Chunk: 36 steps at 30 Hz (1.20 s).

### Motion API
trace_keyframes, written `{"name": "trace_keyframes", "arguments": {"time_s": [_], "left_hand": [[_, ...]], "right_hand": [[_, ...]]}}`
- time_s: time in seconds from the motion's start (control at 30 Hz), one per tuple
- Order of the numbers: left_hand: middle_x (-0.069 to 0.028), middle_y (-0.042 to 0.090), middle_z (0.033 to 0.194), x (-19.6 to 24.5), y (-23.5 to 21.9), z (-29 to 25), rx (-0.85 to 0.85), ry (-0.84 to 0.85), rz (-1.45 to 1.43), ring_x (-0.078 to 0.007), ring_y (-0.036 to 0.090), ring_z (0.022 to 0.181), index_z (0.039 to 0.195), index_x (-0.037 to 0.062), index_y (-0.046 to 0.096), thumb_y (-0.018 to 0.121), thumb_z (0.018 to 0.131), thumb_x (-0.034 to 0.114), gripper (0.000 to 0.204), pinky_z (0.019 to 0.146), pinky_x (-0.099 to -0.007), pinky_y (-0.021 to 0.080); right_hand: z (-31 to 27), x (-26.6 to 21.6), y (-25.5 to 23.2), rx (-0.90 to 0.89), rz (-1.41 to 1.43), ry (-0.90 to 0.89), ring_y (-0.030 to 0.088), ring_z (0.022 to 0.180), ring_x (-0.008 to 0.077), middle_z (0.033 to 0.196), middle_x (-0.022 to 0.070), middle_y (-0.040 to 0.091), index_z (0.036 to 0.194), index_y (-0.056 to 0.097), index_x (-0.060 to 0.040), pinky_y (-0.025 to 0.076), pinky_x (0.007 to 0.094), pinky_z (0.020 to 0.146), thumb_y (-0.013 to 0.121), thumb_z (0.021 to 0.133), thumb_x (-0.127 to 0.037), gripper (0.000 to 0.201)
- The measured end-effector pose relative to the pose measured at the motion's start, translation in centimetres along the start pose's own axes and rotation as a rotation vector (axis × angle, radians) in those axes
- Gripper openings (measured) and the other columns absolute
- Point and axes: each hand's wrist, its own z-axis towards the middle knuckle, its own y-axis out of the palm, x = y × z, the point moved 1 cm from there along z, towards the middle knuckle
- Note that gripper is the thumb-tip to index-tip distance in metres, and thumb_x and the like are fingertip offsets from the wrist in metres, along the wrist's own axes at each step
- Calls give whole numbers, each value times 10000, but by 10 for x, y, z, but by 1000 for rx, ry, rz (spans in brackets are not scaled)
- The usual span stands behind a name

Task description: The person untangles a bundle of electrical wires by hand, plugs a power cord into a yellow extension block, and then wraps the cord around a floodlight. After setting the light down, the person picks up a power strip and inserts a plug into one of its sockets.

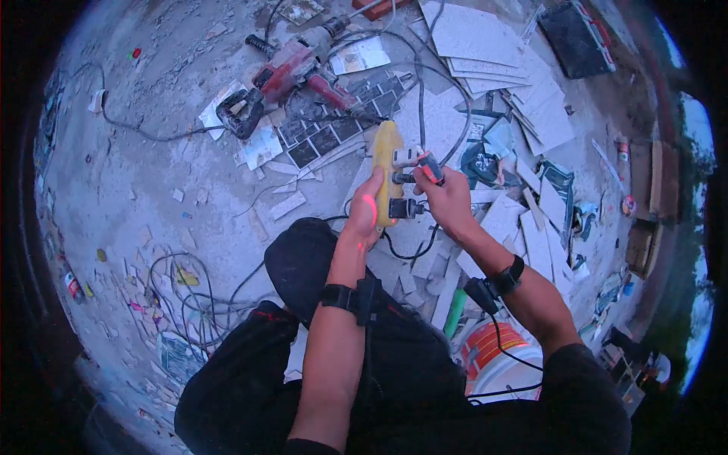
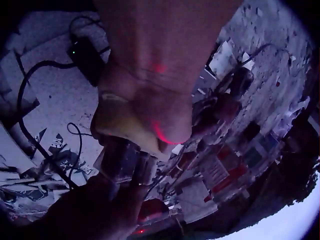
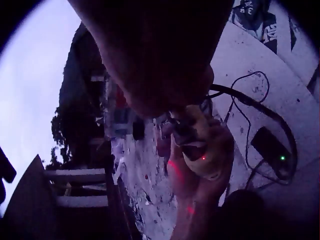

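A yellow power strip [image 1: 387,144] stands lengthwise between the hands, with a white plug [image 1: 405,157] and black plugs [image 1: 402,208] in its face. My left hand [image 1: 365,208] grips its left side, the palm against the yellow shell. My right hand [image 1: 447,199] pinches a red and black plug-like piece [image 1: 431,168] at the strip's right side; whether that piece touches the strip is hard to tell. In the right wrist view the yellow strip [image 3: 205,162] lies in the left hand, and the right fingertips are hidden.
A red power tool [image 1: 292,68] lies on the ground beyond the strip. Broken white tiles [image 1: 485,45] and cables spread at the right and far side. Coiled cable [image 1: 182,280] lies at the left. A white and orange bucket [image 1: 493,353] stands by the right knee.
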Motion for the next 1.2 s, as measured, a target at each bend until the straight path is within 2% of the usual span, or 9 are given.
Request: {"name": "trace_keyframes", "arguments": {"time_s": [0.1,0.2,0.23,0.33,0.6,0.7,0.87,0.97,1.2], "left_hand": [[-21,611,857,4,9,-1,41,-16,-1,-115,615,692,1194,65,575,419,1029,467,461,552,-280,492],[-49,610,943,-1,3,0,-44,-43,49,-137,638,815,1240,63,537,370,1047,441,456,642,-315,546],[-52,611,941,1,1,-1,-26,-54,104,-140,638,803,1237,63,538,371,1046,444,457,634,-321,546],[-62,611,929,0,-9,3,8,-54,118,-152,640,774,1241,62,530,368,1044,456,469,615,-337,546],[-131,626,915,4,0,1,-191,-37,-197,-226,647,748,1262,55,497,345,1038,485,508,627,-376,542],[-148,628,916,3,0,4,-172,-69,-239,-249,650,743,1263,50,493,339,1038,484,513,622,-385,542],[-143,634,924,6,4,0,-189,-57,-167,-233,655,739,1270,45,492,334,1040,476,513,629,-389,547],[-137,638,936,2,3,1,-180,-67,-151,-220,657,749,1279,52,490,338,1040,475,509,639,-385,551],[-106,641,998,0,3,-1,-159,-117,-122,-199,667,823,1265,60,512,372,1036,472,492,675,-363,557]], "right_hand": [[8,5,-9,-29,281,359,479,510,55,684,23,622,923,673,-36,330,235,442,667,924,-258,221],[10,0,-8,75,322,405,523,542,87,651,33,643,858,694,2,378,293,506,665,913,-275,285],[10,13,-9,193,89,144,528,554,93,657,34,642,842,686,-10,390,294,521,649,924,-282,286],[2,-23,-45,268,-29,6,531,560,108,661,36,637,811,671,-12,401,309,536,638,928,-293,306],[31,21,-99,192,244,472,358,467,73,628,-37,449,755,542,-102,269,264,431,747,864,-298,305],[18,0,-76,53,298,447,349,470,74,613,-39,426,766,537,-118,295,267,448,770,840,-300,305],[29,-29,-39,148,256,287,441,501,64,612,-20,523,673,598,-60,324,276,454,783,808,-393,404],[44,-32,-27,-36,-132,242,500,566,76,576,28,575,726,699,48,390,314,490,767,793,-415,473],[50,-32,-1,-90,-44,195,551,595,102,630,70,629,815,705,94,440,336,526,764,778,-350,450]]}}
